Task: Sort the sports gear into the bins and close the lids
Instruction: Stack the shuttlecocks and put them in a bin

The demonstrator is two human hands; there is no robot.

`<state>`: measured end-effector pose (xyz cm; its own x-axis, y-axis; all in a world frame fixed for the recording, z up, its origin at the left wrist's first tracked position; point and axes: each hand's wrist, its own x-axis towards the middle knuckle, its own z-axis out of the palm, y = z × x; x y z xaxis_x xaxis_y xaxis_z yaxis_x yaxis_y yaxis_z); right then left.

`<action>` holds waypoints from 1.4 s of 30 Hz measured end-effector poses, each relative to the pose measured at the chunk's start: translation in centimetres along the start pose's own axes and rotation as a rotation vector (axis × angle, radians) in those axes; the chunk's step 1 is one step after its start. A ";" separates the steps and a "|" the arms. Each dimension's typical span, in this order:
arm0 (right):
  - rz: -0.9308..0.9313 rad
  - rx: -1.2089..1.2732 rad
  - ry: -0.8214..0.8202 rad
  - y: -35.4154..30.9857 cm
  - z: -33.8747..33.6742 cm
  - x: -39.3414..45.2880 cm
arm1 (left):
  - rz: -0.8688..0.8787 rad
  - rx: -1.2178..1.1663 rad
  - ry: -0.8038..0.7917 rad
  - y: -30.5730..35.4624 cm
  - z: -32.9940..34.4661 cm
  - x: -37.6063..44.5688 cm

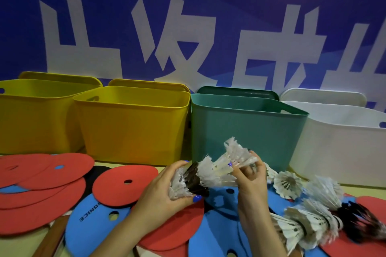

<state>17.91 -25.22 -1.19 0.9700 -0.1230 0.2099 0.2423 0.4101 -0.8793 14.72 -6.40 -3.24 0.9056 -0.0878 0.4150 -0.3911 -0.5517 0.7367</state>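
Observation:
My left hand (165, 189) grips a bunch of shuttlecocks (200, 177), white ones and a dark one, above the table. Beside it my right hand (251, 175) pinches a white shuttlecock (238, 155) at the top of that bunch. More shuttlecocks (309, 221) lie in a pile at the right, with dark-feathered ones (359, 221) at its edge. Four open bins stand in a row behind: two yellow bins (31, 127) (133, 129), a teal bin (246, 131) and a white bin (342, 148). Red discs (125, 188) and blue discs (92, 223) are spread flat over the table.
Lids lean upright behind the bins: yellow lids (62, 78) (150, 84), a dark green lid (238, 91) and a white lid (323, 96). A blue wall with large white characters (188, 33) closes off the back. A wooden strip (52, 236) lies at the front left.

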 end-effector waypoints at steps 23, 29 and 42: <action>0.099 0.103 -0.258 -0.5 0.6 -0.7 | -0.367 -0.837 0.075 0.0 0.4 0.5; 0.108 -0.043 -0.184 0.7 1.1 -0.9 | -0.391 -0.829 0.261 -0.4 -2.5 2.6; -0.112 -0.657 -0.371 2.3 1.5 -1.6 | -0.098 -0.240 0.520 -0.9 -14.2 13.8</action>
<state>16.91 -22.70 -2.85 0.9123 0.2269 0.3410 0.3896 -0.2235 -0.8935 25.23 4.63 9.40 0.7634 0.4062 0.5022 -0.3910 -0.3283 0.8599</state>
